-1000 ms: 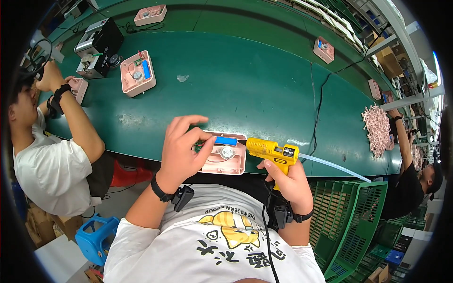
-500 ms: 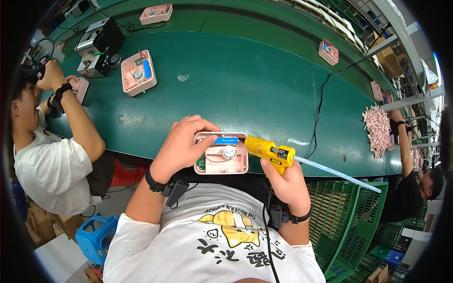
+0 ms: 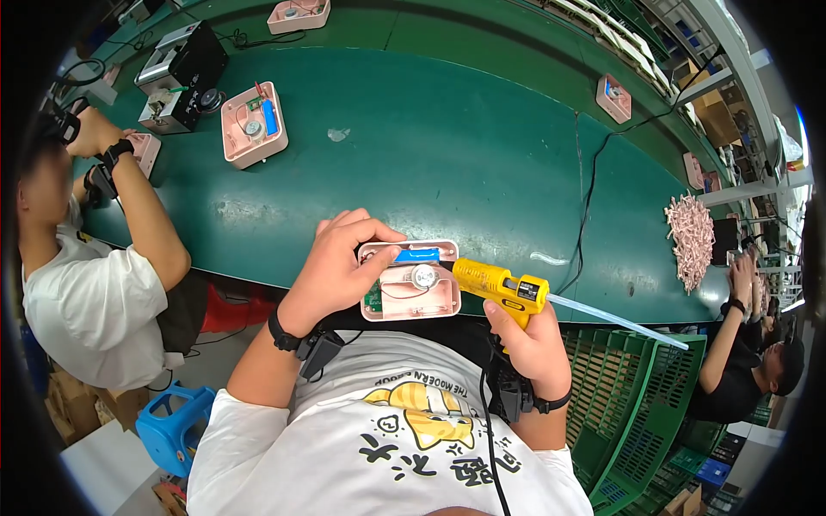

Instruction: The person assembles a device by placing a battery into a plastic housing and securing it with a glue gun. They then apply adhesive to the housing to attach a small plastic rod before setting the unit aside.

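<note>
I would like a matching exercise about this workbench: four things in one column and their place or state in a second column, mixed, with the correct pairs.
Things:
1. yellow glue gun
2. open pink casing
3. heap of pale pink parts
4. black box device

Places:
A. far left of the green table
B. in the right hand
C. in the left hand
D. far right of the table

Pairs: 1-B, 2-C, 3-D, 4-A

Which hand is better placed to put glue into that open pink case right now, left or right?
Right. The right hand grips the yellow glue gun, its nozzle already at the pink case edge. The left hand is occupied holding the case, so it likely should just steady it.
</note>
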Tool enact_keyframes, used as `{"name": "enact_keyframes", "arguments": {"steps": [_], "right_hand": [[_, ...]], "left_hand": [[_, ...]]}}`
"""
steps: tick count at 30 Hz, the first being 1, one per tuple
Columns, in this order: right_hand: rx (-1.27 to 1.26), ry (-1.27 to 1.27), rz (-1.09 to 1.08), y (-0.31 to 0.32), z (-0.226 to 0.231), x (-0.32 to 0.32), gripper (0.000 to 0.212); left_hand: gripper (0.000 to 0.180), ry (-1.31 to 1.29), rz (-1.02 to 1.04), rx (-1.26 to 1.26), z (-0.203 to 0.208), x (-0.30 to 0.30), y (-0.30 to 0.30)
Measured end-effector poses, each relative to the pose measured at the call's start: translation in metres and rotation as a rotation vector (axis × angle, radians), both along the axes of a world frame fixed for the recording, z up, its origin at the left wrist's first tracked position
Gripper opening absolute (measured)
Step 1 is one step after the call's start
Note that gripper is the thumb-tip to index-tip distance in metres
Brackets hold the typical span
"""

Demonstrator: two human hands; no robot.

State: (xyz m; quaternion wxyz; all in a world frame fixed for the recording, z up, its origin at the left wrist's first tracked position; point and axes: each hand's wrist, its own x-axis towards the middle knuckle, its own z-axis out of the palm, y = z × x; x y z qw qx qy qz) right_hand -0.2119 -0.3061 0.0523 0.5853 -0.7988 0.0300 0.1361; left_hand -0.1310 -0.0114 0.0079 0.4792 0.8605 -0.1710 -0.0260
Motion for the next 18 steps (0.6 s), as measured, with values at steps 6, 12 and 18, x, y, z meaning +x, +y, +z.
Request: {"name": "enact_keyframes", "arguments": {"steps": [6, 12, 18], "right_hand": [[0.010, -0.005, -0.046, 0.009, 0.015, -0.002, 0.026], [0.080, 0.062, 0.032, 0.033, 0.018, 0.012, 0.025], [-0.012, -0.010, 0.188, 0.042, 0.004, 0.020, 0.027]], "left_hand": [[0.018, -0.049, 0.018, -0.003, -0.002, -0.006, 0.001], [0.041, -0.115, 0.012, -0.002, 0.001, -0.009, 0.001], [0.054, -0.126, -0.026, 0.056, 0.002, -0.007, -0.001]]}}
